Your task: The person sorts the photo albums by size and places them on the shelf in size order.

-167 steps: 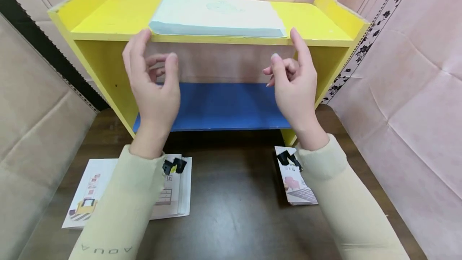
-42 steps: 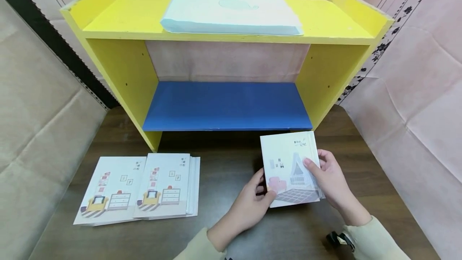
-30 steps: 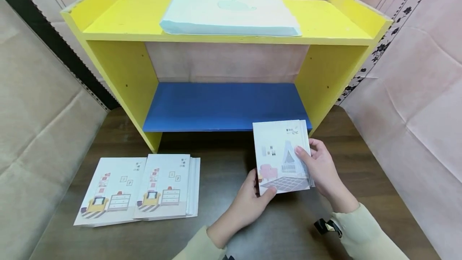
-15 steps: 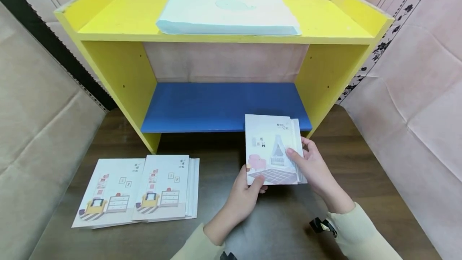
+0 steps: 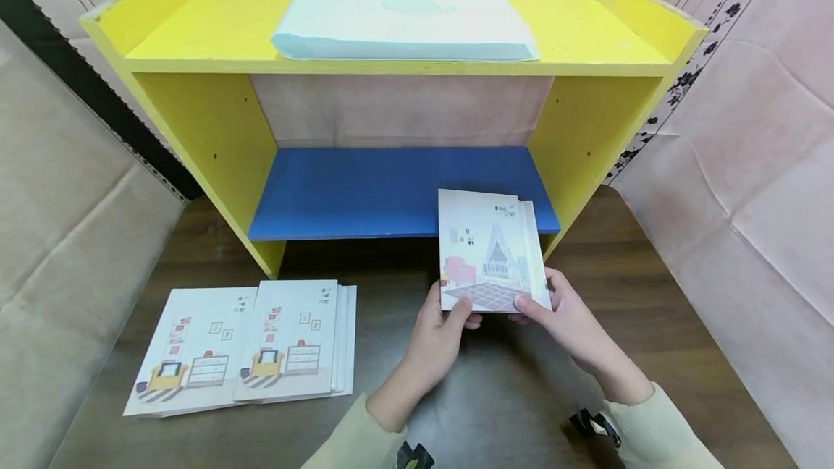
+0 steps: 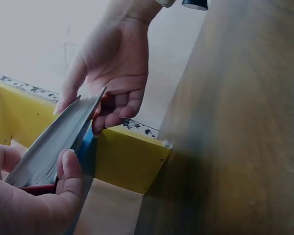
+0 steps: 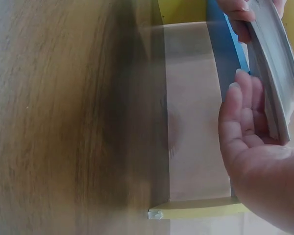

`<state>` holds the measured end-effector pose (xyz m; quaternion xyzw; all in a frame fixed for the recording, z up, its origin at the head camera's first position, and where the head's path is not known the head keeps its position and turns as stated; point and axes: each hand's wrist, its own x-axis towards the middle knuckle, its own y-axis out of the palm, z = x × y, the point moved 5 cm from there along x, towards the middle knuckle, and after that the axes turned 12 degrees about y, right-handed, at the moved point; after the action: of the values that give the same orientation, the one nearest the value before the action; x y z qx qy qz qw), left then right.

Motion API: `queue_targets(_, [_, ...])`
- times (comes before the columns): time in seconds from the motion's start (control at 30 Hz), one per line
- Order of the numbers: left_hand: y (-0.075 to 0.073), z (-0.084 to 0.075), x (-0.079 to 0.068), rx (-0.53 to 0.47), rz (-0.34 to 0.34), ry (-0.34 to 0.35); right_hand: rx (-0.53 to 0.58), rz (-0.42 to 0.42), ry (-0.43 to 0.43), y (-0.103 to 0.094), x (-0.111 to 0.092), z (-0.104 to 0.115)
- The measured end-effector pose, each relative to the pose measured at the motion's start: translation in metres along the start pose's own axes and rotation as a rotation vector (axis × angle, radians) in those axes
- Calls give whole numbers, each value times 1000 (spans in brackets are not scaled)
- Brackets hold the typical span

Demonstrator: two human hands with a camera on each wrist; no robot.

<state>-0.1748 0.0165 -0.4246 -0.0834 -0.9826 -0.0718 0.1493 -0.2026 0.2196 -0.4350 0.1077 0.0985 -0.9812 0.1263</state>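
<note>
Left hand (image 5: 433, 339) and right hand (image 5: 570, 320) held a stack of white books (image 5: 478, 237), fingers pinching its lower corners, its top overlapping the front edge of the blue shelf (image 5: 352, 187) near the right corner, two book piles (image 5: 287, 339) lay toward the left edge of the table (image 5: 469, 418)

The left hand (image 5: 431, 342) pinches the lower left corner of a stack of white books (image 5: 485, 252), the top one printed with a pale tower (image 5: 497, 252); the right hand (image 5: 568, 320) pinches the lower right corner. Behind the stack's upper part is the blue shelf (image 5: 378, 190) of a yellow rack (image 5: 208, 132). A pale blue package (image 5: 404, 20) lies on the rack's top. On the surface (image 5: 381, 339) lie two overlapping piles of books (image 5: 287, 342).
</note>
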Motion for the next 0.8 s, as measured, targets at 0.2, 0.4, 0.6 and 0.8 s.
queue_targets(0.2, [3,-7,11,-47,8,-34,35,-61,10,-6,3,7])
queue_targets(0.4, [7,-6,29,-107,18,-84,176,-86,7,-14,8,11])
queue_targets(0.6, [13,-4,43,-154,11,-129,461,-35,-67,-12,11,9])
queue_targets(0.8, [16,0,52,-159,-6,-164,517,-38,-51,-6,14,4])
